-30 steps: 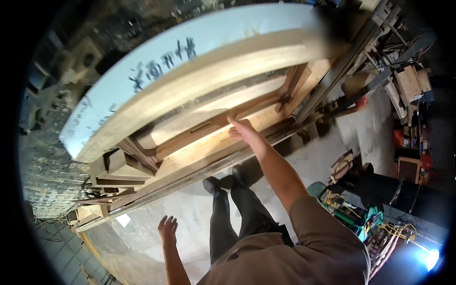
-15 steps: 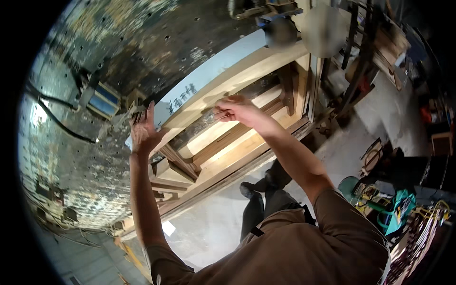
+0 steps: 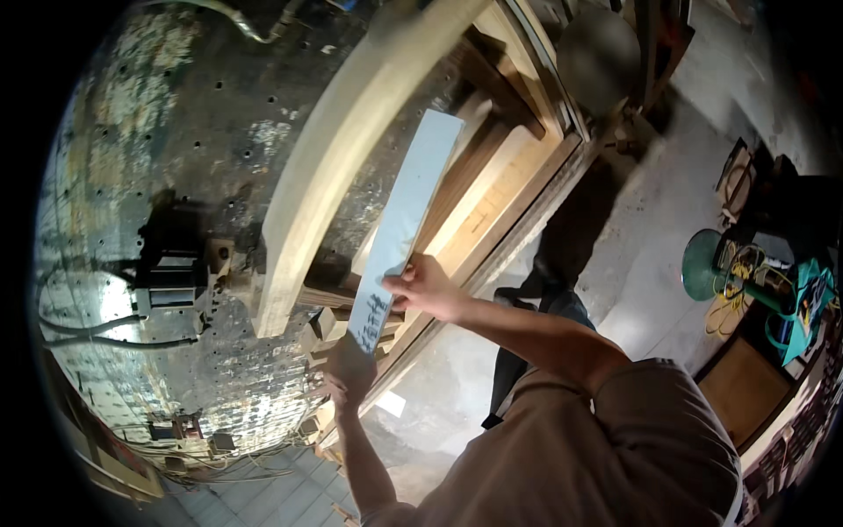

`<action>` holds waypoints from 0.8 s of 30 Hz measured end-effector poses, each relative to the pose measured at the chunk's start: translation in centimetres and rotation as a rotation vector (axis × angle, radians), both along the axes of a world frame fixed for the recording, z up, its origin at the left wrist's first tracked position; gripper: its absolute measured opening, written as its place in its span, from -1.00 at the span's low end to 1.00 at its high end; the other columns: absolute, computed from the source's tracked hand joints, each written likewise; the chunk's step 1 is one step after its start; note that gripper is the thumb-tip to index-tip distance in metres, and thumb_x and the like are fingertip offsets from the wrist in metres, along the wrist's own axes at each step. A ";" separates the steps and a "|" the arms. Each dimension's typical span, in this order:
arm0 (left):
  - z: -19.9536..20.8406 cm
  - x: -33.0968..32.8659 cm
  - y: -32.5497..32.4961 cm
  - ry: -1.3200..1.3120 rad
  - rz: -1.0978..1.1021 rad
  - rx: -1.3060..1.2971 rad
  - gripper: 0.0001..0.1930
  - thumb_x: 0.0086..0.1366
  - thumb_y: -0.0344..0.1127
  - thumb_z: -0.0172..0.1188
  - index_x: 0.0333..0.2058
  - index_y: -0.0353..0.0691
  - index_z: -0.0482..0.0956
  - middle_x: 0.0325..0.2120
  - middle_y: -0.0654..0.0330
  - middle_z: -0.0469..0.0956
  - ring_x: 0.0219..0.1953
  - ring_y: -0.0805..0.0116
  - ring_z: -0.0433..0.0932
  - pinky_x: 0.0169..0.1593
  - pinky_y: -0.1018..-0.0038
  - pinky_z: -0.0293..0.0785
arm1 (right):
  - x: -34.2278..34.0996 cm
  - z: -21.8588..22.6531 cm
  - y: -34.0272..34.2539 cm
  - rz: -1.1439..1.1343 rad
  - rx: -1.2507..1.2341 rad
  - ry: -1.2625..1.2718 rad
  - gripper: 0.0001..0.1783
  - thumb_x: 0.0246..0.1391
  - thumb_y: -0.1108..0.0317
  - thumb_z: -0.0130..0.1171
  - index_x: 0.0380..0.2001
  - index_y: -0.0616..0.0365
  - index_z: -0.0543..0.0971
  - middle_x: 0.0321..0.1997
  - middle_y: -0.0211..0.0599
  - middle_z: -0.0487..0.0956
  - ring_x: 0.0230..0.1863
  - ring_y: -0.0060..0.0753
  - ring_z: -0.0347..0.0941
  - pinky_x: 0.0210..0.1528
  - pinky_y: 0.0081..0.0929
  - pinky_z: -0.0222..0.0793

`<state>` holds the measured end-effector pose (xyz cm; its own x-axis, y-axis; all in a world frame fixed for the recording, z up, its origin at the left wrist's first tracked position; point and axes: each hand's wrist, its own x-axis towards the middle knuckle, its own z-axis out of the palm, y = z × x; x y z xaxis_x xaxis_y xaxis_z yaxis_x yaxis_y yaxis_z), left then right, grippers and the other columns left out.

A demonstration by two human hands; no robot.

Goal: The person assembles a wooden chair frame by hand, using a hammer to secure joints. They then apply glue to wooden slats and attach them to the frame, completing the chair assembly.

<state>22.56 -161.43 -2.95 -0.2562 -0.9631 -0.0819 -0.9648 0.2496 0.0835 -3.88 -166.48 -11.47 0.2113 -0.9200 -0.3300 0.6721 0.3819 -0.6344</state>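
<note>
A long, flat, pale grey-blue strip [image 3: 409,189] with dark handwriting at its lower end is held at a slant. My left hand [image 3: 349,371] is closed round that lower end; its fingers are partly blurred. My right hand [image 3: 428,288] grips the strip's right edge a little higher up, thumb on the face and fingers behind. Beyond the strip, a curved pale wooden beam [image 3: 320,171] rests along the dark metal work surface, apart from both hands. Below the strip, several wooden pieces [image 3: 465,180] lie side by side, partly hidden by it.
The worktop [image 3: 189,228] is stained and full of small holes. On it at left stand a dark block-like device [image 3: 171,277] and black hoses [image 3: 105,332]. At right on the floor are a green round-topped object [image 3: 705,263] and a teal bag [image 3: 806,312] with tools.
The strip has come off the curved beam and swung steeper, nearer to me. My right hand, earlier off the strip, now grips it; my left hand moved down with its end. The view has turned.
</note>
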 end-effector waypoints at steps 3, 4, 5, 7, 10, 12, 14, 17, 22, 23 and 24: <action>-4.7 -0.9 0.1 -0.098 0.060 -0.061 -0.30 -0.15 -0.35 0.52 0.06 -0.27 0.53 -0.17 -0.06 0.65 -0.18 0.02 0.68 -0.10 0.22 0.60 | -2.0 -3.3 -2.8 -0.115 0.058 0.158 -0.61 0.21 0.38 0.26 -0.09 0.55 0.45 -0.29 0.13 0.62 -0.49 -0.35 0.64 -0.54 -0.52 0.65; -6.8 1.8 0.1 -0.159 0.152 -0.043 -0.30 -0.13 -0.34 0.53 0.08 -0.25 0.52 -0.14 -0.07 0.65 -0.16 0.03 0.68 -0.09 0.23 0.60 | -3.5 -3.8 -5.3 -0.098 0.049 0.257 -0.66 0.22 0.40 0.23 -0.12 0.52 0.46 -0.31 0.13 0.61 -0.47 -0.31 0.65 -0.53 -0.50 0.66; -8.4 2.7 -0.5 -0.120 0.191 -0.114 -0.29 -0.11 -0.31 0.55 0.09 -0.24 0.51 -0.17 -0.05 0.65 -0.18 0.05 0.68 -0.10 0.24 0.60 | -4.1 -5.0 -6.9 -0.126 -0.017 0.258 -0.68 0.23 0.37 0.21 -0.16 0.50 0.46 -0.34 0.11 0.60 -0.45 -0.27 0.66 -0.52 -0.50 0.69; -10.4 4.0 -1.2 -0.131 0.207 -0.225 -0.28 -0.08 -0.29 0.56 0.11 -0.25 0.50 -0.18 0.00 0.66 -0.20 0.12 0.67 -0.11 0.25 0.61 | -4.6 -4.7 -9.1 -0.116 -0.018 0.316 -0.70 0.23 0.36 0.21 -0.23 0.47 0.46 -0.37 0.08 0.59 -0.44 -0.27 0.66 -0.52 -0.51 0.69; -12.2 6.7 -2.7 0.087 0.391 -0.221 -0.34 -0.01 -0.19 0.50 0.08 -0.27 0.53 -0.02 -0.01 0.59 -0.10 -0.01 0.64 -0.07 0.26 0.61 | -4.7 -4.1 -11.7 -0.132 -0.017 0.306 -0.65 0.23 0.35 0.21 -0.17 0.54 0.47 -0.36 0.14 0.60 -0.44 -0.24 0.67 -0.55 -0.51 0.67; -12.6 6.6 -4.1 0.161 0.388 -0.321 -0.29 -0.05 -0.21 0.54 0.11 -0.28 0.51 -0.05 -0.03 0.62 -0.10 -0.03 0.64 -0.08 0.24 0.60 | -5.5 -3.9 -13.3 -0.025 -0.041 0.333 -0.54 0.22 0.36 0.20 0.00 0.60 0.41 -0.22 0.22 0.59 -0.35 -0.17 0.68 -0.43 -0.49 0.72; -13.4 7.2 -5.3 0.160 0.382 -0.428 -0.24 -0.06 -0.15 0.58 0.12 -0.27 0.50 -0.10 -0.02 0.64 -0.11 -0.02 0.66 -0.09 0.20 0.61 | -4.7 -4.2 -14.5 -0.057 0.015 0.361 -0.43 0.21 0.33 0.25 0.04 0.71 0.38 -0.34 0.23 0.63 -0.48 -0.17 0.68 -0.54 -0.49 0.68; -14.9 8.0 -7.0 0.736 0.514 -0.361 -0.20 -0.06 -0.17 0.63 0.16 -0.24 0.48 -0.12 0.08 0.68 -0.12 0.23 0.67 -0.08 0.32 0.61 | -4.0 -4.6 -16.1 -0.190 0.121 0.308 -0.37 0.13 0.40 0.33 0.06 0.70 0.31 -0.31 0.18 0.59 -0.40 -0.10 0.68 -0.48 -0.35 0.73; -13.9 7.9 -9.7 0.404 0.440 -0.559 -0.20 -0.07 -0.20 0.63 0.13 -0.30 0.45 0.04 -0.01 0.49 -0.02 0.13 0.56 -0.05 0.29 0.60 | -3.2 -9.9 -19.9 -0.409 -0.133 0.185 -0.64 0.12 0.42 0.34 -0.17 0.50 0.45 -0.29 -0.02 0.59 -0.40 -0.19 0.66 -0.44 -0.30 0.76; -12.4 7.3 -10.8 0.183 0.299 -0.643 -0.19 -0.08 -0.20 0.64 0.13 -0.34 0.44 0.02 -0.05 0.48 0.01 0.12 0.52 -0.03 0.29 0.60 | -4.1 -11.9 -21.1 -0.380 -0.125 0.238 -0.49 0.10 0.48 0.36 0.04 0.48 0.39 -0.01 0.09 0.53 -0.13 0.00 0.64 -0.22 -0.12 0.80; -11.6 8.5 -10.9 0.121 0.240 -0.666 -0.18 -0.11 -0.13 0.65 0.11 -0.32 0.46 0.00 -0.06 0.50 0.00 0.07 0.53 -0.03 0.25 0.59 | -4.2 -12.9 -21.8 -0.296 -0.193 0.197 -0.50 0.15 0.51 0.29 0.09 0.50 0.38 0.01 0.09 0.53 -0.12 0.03 0.62 -0.21 -0.11 0.80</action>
<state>31.01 -172.34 -14.59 -0.0011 -0.8296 0.5583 -0.9931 0.0666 0.0970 -8.09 -188.24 -24.33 -0.1218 -0.9807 -0.1532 0.5933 0.0518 -0.8033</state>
